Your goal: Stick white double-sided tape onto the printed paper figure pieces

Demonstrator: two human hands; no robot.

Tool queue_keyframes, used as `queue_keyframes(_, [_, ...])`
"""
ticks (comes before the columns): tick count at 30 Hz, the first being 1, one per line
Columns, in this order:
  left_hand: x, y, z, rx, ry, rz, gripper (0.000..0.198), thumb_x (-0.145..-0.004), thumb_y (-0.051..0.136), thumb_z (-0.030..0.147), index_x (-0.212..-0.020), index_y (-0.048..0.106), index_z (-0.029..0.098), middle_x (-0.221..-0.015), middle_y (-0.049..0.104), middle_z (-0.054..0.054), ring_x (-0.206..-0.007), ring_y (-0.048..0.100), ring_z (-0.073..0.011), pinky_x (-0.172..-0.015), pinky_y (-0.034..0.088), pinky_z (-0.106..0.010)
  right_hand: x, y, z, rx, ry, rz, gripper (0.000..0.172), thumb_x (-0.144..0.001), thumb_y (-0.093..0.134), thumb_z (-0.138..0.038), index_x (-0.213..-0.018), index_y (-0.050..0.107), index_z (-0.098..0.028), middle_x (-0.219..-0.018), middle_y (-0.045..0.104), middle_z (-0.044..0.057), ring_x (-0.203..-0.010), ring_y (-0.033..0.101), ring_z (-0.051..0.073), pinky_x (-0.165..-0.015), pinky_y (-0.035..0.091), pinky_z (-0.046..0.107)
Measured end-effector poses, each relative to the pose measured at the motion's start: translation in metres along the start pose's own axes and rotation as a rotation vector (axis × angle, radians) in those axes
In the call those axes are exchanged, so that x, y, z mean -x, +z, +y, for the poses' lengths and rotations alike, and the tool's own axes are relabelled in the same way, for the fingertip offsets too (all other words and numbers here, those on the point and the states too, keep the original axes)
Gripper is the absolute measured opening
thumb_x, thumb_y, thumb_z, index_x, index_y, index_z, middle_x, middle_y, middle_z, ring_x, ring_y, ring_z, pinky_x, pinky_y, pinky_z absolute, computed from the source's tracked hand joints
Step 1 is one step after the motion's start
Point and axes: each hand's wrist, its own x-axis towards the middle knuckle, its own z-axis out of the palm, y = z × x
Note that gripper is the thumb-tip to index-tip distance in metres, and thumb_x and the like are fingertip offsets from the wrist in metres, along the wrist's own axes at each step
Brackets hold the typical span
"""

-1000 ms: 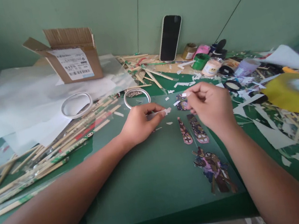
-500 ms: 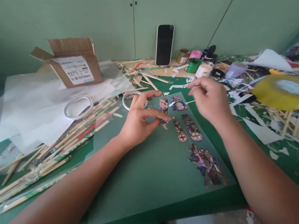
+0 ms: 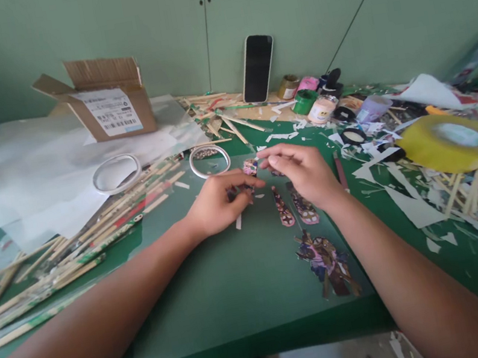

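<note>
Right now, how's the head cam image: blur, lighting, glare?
Head view: soft overall, small print on the box label not legible; head view: diffuse light, no hard-edged shadows beside the left hand or right hand; head view: no strong glare on the phone screen; head view: fine detail smeared on the patterned piece between the hands.

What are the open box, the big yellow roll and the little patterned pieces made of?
Open box: matte brown cardboard, ribbed on its raised flap.
Yellow roll: likely plastic tape, smooth, seemingly glossy, around a pale centre.
Patterned pieces: maybe printed paper or card, flat, cut-out; finish unclear.
</note>
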Motion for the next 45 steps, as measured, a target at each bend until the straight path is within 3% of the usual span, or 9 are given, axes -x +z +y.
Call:
queue_keyframes(3, [0.0,0.001,-0.001,-0.001,0.02,-0.037,0.029,-0.078,0.049,0.01,-0.094,0.073,0.017,-0.088,0.072,-0.005,-0.076,0.065,-0.013,-0.07,0.052,-0.025,0.001,0.005,-0.004,-0.054,-0.047,-0.117,0.024,-0.085,0.063,-0.041,-0.092,0.071,-0.02,-0.087,0.072,0.004,-0.081,0.065,0.017,-0.072,0.05,0.03])
queue_keyframes(5, [0.0,0.002,-0.002,-0.015,0.039,-0.071,0.029,-0.08,0.049,0.009,-0.096,0.072,0.018,-0.091,0.073,-0.004,-0.079,0.066,-0.0133,-0.074,0.053,-0.026,0.001,0.006,-0.003,-0.037,-0.056,-0.068,0.021,-0.083,0.065,-0.041,-0.08,0.069,-0.02,-0.077,0.069,0.002,-0.074,0.063,0.016,-0.069,0.049,0.029])
queue_keyframes(10, [0.003,0.003,0.001,-0.279,0.099,-0.19,0.035,-0.089,0.051,0.018,-0.122,0.064,0.02,-0.123,0.068,-0.008,-0.11,0.063,-0.0221,-0.097,0.047,-0.041,-0.013,-0.016,0.024,-0.208,0.024,0.473,0.021,-0.082,0.064,-0.042,-0.078,0.06,-0.022,-0.072,0.058,-0.001,-0.064,0.058,0.013,-0.062,0.049,0.029])
queue_keyframes(13, [0.005,0.003,0.002,-0.439,0.129,-0.299,0.035,-0.091,0.056,0.03,-0.124,0.061,0.021,-0.137,0.058,-0.01,-0.123,0.055,-0.0274,-0.105,0.04,-0.05,-0.022,-0.036,0.039,-0.377,0.109,0.653,0.026,-0.079,0.064,-0.047,-0.078,0.054,-0.023,-0.071,0.053,-0.002,-0.064,0.058,0.013,-0.059,0.049,0.028])
queue_keyframes(17, [0.003,0.0,0.001,-0.502,0.151,-0.354,0.025,-0.093,0.052,0.027,-0.114,0.066,0.022,-0.133,0.06,-0.007,-0.121,0.055,-0.0254,-0.1,0.043,-0.046,-0.026,-0.039,0.038,-0.565,0.22,0.792,0.028,-0.076,0.064,-0.047,-0.078,0.053,-0.021,-0.075,0.057,-0.002,-0.064,0.057,0.011,-0.057,0.048,0.025])
queue_keyframes(21, [-0.002,-0.003,-0.002,-0.524,0.169,-0.341,0.024,-0.095,0.047,0.025,-0.109,0.067,0.024,-0.128,0.063,-0.003,-0.115,0.059,-0.0227,-0.096,0.044,-0.043,-0.027,-0.035,0.033,-0.57,0.195,0.775,0.028,-0.075,0.067,-0.046,-0.078,0.055,-0.021,-0.075,0.058,-0.002,-0.064,0.057,0.01,-0.058,0.048,0.025])
queue_keyframes(25, [-0.005,-0.003,-0.002,-0.528,0.149,-0.337,0.024,-0.097,0.046,0.028,-0.108,0.067,0.025,-0.122,0.065,-0.003,-0.11,0.06,-0.0217,-0.093,0.044,-0.042,-0.029,-0.038,0.04,-0.369,0.164,0.686,0.024,-0.076,0.069,-0.044,-0.073,0.058,-0.022,-0.071,0.057,-0.003,-0.068,0.059,0.012,-0.065,0.049,0.027])
queue_keyframes(33, [-0.003,0.003,-0.002,-0.637,0.07,-0.273,0.035,-0.094,0.049,0.031,-0.128,0.057,0.024,-0.138,0.054,-0.008,-0.125,0.051,-0.0274,-0.105,0.039,-0.05,-0.037,-0.015,0.046,0.13,0.126,0.115,0.024,-0.082,0.061,-0.039,-0.068,0.068,-0.02,-0.103,0.069,0.009,-0.103,0.064,0.024,-0.092,0.046,0.042])
queue_keyframes(45, [-0.008,0.004,-0.002,-0.701,0.073,-0.273,0.037,-0.093,0.049,0.032,-0.127,0.056,0.022,-0.136,0.056,-0.007,-0.119,0.054,-0.0263,-0.099,0.043,-0.045,-0.042,0.003,0.049,0.413,0.166,0.155,0.018,-0.081,0.067,-0.032,-0.067,0.068,-0.021,-0.105,0.071,0.007,-0.103,0.062,0.027,-0.096,0.042,0.05])
